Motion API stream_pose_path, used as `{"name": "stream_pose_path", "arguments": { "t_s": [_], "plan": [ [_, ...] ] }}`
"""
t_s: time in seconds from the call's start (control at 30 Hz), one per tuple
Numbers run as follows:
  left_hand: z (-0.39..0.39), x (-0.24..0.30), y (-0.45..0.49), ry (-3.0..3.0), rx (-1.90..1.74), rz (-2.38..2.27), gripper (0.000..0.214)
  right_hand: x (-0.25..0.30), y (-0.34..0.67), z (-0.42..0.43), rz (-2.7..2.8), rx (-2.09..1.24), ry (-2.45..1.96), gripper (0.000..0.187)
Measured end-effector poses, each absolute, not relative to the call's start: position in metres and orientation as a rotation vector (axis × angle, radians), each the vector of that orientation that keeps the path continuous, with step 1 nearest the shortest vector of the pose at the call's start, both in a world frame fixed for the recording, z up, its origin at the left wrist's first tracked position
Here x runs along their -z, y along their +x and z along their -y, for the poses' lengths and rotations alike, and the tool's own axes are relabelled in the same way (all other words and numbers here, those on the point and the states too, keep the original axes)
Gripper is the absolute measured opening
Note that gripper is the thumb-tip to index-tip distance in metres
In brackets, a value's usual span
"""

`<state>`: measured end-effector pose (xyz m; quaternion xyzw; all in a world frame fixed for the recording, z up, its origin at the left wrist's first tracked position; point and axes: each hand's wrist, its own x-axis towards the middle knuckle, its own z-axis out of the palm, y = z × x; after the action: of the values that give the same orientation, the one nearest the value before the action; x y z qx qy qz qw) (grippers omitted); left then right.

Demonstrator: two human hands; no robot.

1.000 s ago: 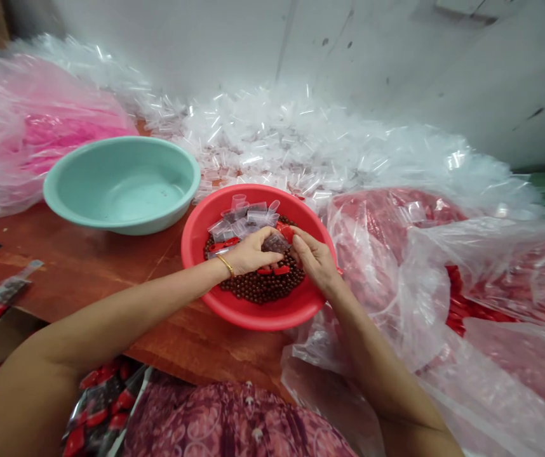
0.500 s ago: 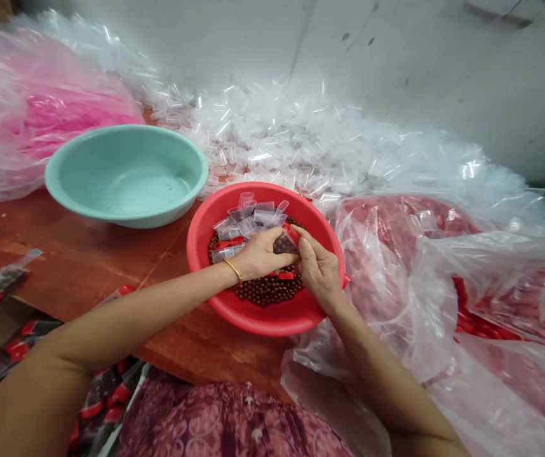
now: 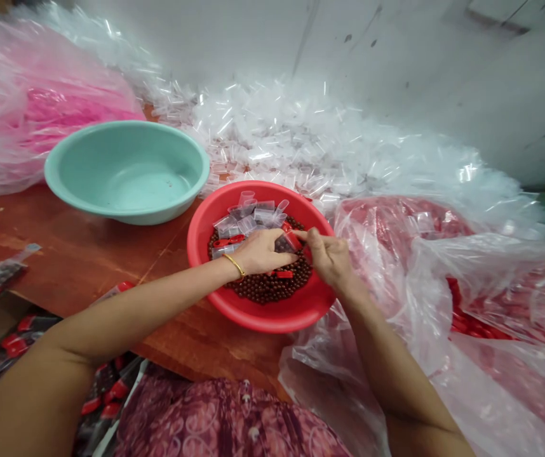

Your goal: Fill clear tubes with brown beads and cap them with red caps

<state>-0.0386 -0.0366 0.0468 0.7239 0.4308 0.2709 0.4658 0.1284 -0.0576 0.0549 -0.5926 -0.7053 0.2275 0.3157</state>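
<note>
My left hand point(image 3: 265, 252), with a gold bracelet at the wrist, grips a small clear container point(image 3: 282, 244) of dark brown beads. Its red cap point(image 3: 292, 237) points toward my right hand point(image 3: 330, 255). There the thumb presses against the curled fingers, and the index fingertip is at the cap's edge; what lies in this pinch is hidden. Both hands are over a red basin point(image 3: 272, 322). Loose brown beads point(image 3: 265, 289) fill its bottom, with several clear tubes point(image 3: 248, 222) and a red cap piece point(image 3: 229, 241) lying on them.
A pale green basin point(image 3: 127, 219) stands left on the reddish table point(image 3: 168, 254). Clear tubes point(image 3: 272, 133) are heaped along the wall. Plastic bags of red pieces point(image 3: 396, 216) lie right, a bag of pink pieces point(image 3: 63, 114) far left. Filled red-capped containers point(image 3: 110, 387) lie in a box, lower left.
My right hand has drawn slightly to the right, its fingers more curled, so more of the red cap shows. My left hand stays nearly in place, still holding the container.
</note>
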Motion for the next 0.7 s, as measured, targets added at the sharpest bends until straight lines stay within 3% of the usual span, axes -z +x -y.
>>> {"name": "stream_pose_path", "arguments": {
  "t_s": [0.2, 0.33, 0.57, 0.7],
  "plan": [
    [0.039, -0.054, -0.043, 2.137, -0.425, -1.037, 0.012, -0.045, 0.111, 0.043, 1.389, -1.079, -1.490, 0.087],
    [0.043, -0.055, -0.040, 2.206, -0.297, -0.951, 0.011, -0.043, 0.095, 0.042, 1.296, -1.376, -1.387, 0.088],
    [0.049, -0.054, -0.041, 2.272, -0.241, -0.982, 0.011, -0.039, 0.084, 0.048, 1.406, -1.519, -1.456, 0.075],
    [0.048, -0.051, -0.041, 2.300, -0.307, -0.983, 0.013, -0.048, 0.082, 0.050, 1.436, -1.470, -1.457, 0.077]
  ]
}}
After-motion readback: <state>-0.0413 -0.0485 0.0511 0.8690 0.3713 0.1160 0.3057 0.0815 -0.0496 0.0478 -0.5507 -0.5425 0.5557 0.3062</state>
